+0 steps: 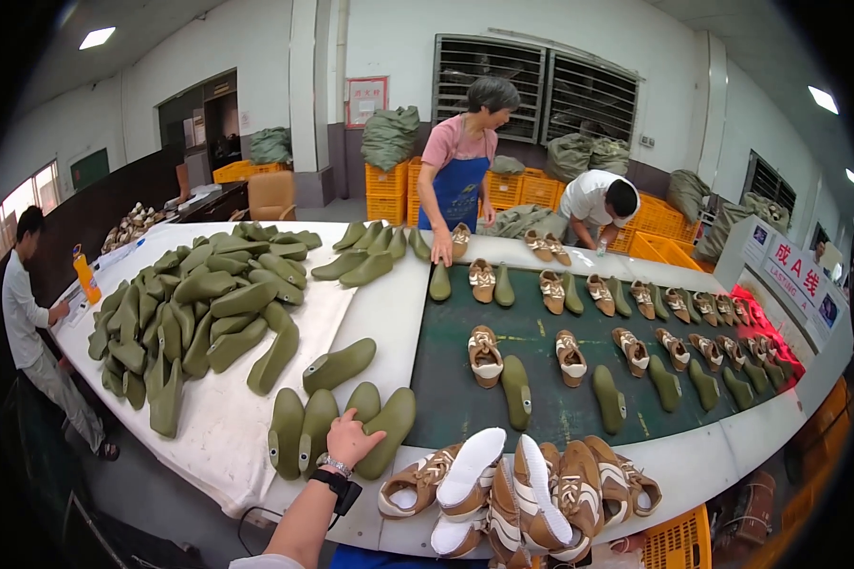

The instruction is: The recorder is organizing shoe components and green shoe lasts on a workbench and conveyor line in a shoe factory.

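My left hand (350, 443) reaches in from the lower edge, with a watch and a black band on its wrist. It lies over the heel end of a green shoe last (362, 399), fingers curled onto it and thumb pointing right. More lasts lie close by: an upright pair (287, 431) to the left and a larger last (392, 427) under the thumb side. My right hand does not show. To the right of my wrist sits a cluster of brown and white sneakers (579, 484), with white insoles (472, 467) lying on top.
A big heap of green lasts (209, 294) covers the white-sheeted table at left. On the green conveyor belt (560, 427), sneakers and lasts stand in rows. A person in a blue apron (460, 194) touches a last across the belt; another bends beside them (598, 204). Yellow crates (678, 541) stand below right.
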### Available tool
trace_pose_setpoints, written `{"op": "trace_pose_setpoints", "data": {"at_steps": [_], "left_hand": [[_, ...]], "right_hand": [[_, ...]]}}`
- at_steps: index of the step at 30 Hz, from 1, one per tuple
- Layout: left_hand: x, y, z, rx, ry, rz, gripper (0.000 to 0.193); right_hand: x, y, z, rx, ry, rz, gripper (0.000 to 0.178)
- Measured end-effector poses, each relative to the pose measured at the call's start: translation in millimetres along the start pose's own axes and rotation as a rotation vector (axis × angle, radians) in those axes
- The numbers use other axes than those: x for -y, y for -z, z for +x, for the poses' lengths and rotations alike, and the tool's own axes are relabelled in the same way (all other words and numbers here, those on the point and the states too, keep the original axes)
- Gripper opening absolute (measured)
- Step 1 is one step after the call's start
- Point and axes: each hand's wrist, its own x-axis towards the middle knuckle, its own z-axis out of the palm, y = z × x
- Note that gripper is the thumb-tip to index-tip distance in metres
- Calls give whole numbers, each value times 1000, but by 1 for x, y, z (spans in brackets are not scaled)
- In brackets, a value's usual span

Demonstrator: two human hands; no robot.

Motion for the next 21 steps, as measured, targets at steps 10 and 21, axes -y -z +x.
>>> {"op": "trace_pose_setpoints", "data": {"at_steps": [10, 21], "left_hand": [[1, -7, 16, 25, 33, -17, 52], [6, 15, -33, 9, -13, -44, 48]], "right_hand": [[-4, -6, 1, 5, 17, 63, 29], [18, 10, -8, 65, -26, 52, 30]]}}
